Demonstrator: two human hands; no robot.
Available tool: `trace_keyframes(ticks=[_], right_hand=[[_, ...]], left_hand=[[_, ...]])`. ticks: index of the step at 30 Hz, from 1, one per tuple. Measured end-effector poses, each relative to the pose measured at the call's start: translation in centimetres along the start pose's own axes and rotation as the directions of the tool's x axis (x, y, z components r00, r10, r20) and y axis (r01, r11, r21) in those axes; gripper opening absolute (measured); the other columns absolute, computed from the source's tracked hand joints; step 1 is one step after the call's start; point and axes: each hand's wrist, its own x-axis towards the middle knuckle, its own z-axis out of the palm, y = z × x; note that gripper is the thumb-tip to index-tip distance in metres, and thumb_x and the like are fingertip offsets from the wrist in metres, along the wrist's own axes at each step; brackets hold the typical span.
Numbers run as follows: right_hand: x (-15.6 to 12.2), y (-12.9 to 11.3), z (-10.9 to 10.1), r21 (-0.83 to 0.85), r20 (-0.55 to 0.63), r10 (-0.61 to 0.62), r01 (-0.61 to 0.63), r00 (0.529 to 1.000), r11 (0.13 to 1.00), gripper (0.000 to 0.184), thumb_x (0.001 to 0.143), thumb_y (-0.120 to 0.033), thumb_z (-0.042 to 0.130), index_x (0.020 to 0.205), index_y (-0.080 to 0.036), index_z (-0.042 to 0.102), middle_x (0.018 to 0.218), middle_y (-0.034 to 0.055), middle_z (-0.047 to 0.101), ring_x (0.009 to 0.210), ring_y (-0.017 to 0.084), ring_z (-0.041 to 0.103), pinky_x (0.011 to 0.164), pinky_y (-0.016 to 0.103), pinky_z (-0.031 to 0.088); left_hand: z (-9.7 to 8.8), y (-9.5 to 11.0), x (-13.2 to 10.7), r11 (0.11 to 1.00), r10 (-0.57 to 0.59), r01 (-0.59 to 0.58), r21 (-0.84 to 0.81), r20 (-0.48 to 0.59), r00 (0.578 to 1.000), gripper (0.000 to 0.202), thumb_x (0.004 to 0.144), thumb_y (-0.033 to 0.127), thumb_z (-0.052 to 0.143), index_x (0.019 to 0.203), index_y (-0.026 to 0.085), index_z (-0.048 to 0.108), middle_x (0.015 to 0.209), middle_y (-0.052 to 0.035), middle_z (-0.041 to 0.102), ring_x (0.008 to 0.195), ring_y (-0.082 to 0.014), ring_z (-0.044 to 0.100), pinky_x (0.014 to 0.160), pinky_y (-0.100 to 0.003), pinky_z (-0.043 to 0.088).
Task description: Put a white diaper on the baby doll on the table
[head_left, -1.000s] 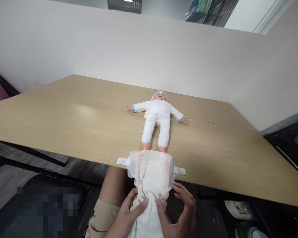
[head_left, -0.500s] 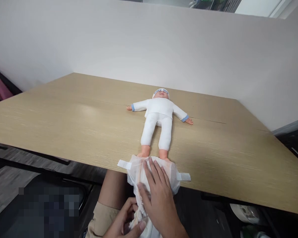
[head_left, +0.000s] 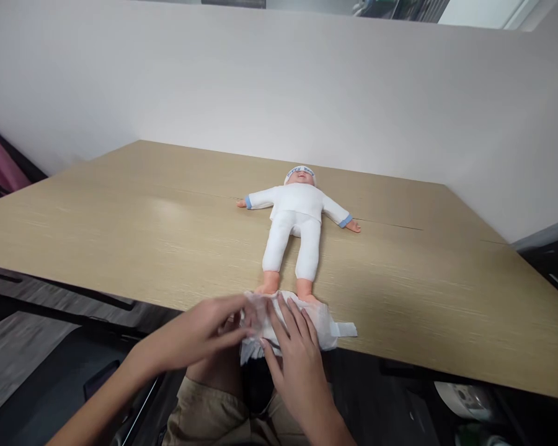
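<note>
A white diaper [head_left: 326, 325] lies at the table's near edge, just below the feet of a baby doll [head_left: 300, 201]. The doll is on its back in a white suit with blue cuffs and a white cap, its arms spread. My right hand [head_left: 297, 353] rests flat on the diaper, fingers stretched out. At the diaper's left side, my left hand [head_left: 214, 328] has its thumb and fingers on the thin edge; the fingertips are blurred. A white tape tab [head_left: 346, 329] sticks out on the right. The left tab is hidden.
The wooden table [head_left: 121, 217] reaches back to a pale wall [head_left: 214, 80]. Below its edge are my legs in tan shorts [head_left: 204, 412] and a dark chair [head_left: 51, 378] on the left. A white rounded object [head_left: 462, 399] is at the lower right.
My left hand has moved up from the diaper's gathered lower part to its left side. The long lower part no longer hangs over my lap. My right hand has stayed in place.
</note>
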Motion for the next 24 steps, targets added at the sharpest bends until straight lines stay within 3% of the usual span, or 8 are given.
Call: trace_keyframes(ticks=[2,4,7,9,12,14,19,24], right_hand=[[0.0,0.0,0.0,-0.005,-0.002,0.005,-0.005,1.0,1.0,0.075,0.11,-0.031,0.059,0.178,-0.036,0.026,0.182,0.0031,0.035,0.166,0.035,0.037,0.13,0.064,0.044],[0.0,0.0,0.1,-0.006,-0.007,0.003,-0.003,1.0,1.0,0.075,0.11,-0.031,0.058,0.178,-0.036,0.027,0.181,0.0034,0.035,0.166,0.035,0.038,0.13,0.064,0.043],[0.0,0.2,0.3,-0.004,-0.021,-0.01,0.01,1.0,1.0,0.075,0.109,-0.031,0.06,0.177,-0.034,0.029,0.18,0.0048,0.038,0.165,0.035,0.04,0.129,0.064,0.043],[0.0,0.4,0.4,-0.003,-0.031,-0.018,0.018,0.999,1.0,0.073,0.109,-0.03,0.061,0.176,-0.033,0.033,0.179,0.006,0.041,0.164,0.036,0.042,0.13,0.064,0.043],[0.0,0.6,0.5,0.0,-0.041,-0.016,0.016,0.999,1.0,0.069,0.109,-0.029,0.06,0.174,-0.031,0.038,0.177,0.0062,0.045,0.163,0.035,0.044,0.129,0.063,0.045],[-0.1,0.8,0.4,0.007,-0.036,-0.004,0.004,0.999,1.0,0.067,0.11,-0.029,0.059,0.174,-0.032,0.039,0.176,0.005,0.045,0.162,0.034,0.045,0.129,0.061,0.047],[-0.1,1.0,-0.1,0.016,0.007,0.0,0.0,1.0,1.0,0.073,0.11,-0.03,0.059,0.177,-0.037,0.031,0.178,0.0009,0.041,0.162,0.032,0.046,0.13,0.059,0.047],[0.6,1.8,-1.5,0.001,0.11,-0.027,0.028,0.994,1.0,0.073,0.114,-0.037,0.053,0.179,-0.039,0.019,0.181,-0.0036,0.033,0.166,0.03,0.038,0.131,0.059,0.046]], left_hand=[[-1.6,-0.4,2.8,0.971,0.142,-0.12,0.208,-0.09,0.986,0.03,0.109,0.026,0.055,0.136,0.027,0.068,0.131,-0.0077,0.075,0.12,-0.0264,0.07,0.102,-0.037,0.057],[-2.0,-1.1,6.0,0.878,0.256,-0.184,0.442,-0.108,0.961,0.06,0.101,0.01,0.051,0.158,0.029,0.055,0.161,-0.0115,0.06,0.149,-0.033,0.056,0.121,-0.05,0.048],[-1.3,-1.9,10.7,0.739,0.354,-0.295,0.606,0.025,0.935,0.094,0.088,-0.005,0.052,0.171,0.036,0.04,0.183,-0.0082,0.032,0.168,-0.0384,0.033,0.131,-0.061,0.037],[-0.6,-1.9,13.2,0.684,0.409,-0.418,0.598,0.161,0.898,0.099,0.084,-0.007,0.058,0.17,0.04,0.042,0.185,-0.0025,0.027,0.171,-0.0381,0.025,0.135,-0.06,0.03],[-0.1,-1.8,15.9,0.631,0.448,-0.542,0.554,0.31,0.839,0.1,0.077,-0.007,0.068,0.163,0.042,0.053,0.183,0.003,0.033,0.171,-0.0346,0.027,0.138,-0.053,0.03],[-0.1,-2.1,16.9,0.557,0.489,-0.601,0.573,0.359,0.795,0.094,0.075,-0.007,0.071,0.157,0.037,0.059,0.181,0.0003,0.037,0.168,-0.0343,0.034,0.136,-0.051,0.034],[0.0,-3.6,18.3,0.371,0.631,-0.668,0.645,0.353,0.691,0.04,0.101,0.016,0.065,0.138,0.029,0.07,0.173,-0.0045,0.052,0.152,-0.0351,0.053,0.119,-0.051,0.048],[-0.6,-2.4,19.2,0.5,0.685,-0.682,0.534,0.238,0.689,0.033,0.105,0.028,0.063,0.136,0.031,0.071,0.161,-0.0036,0.065,0.14,-0.0368,0.06,0.113,-0.054,0.049]])
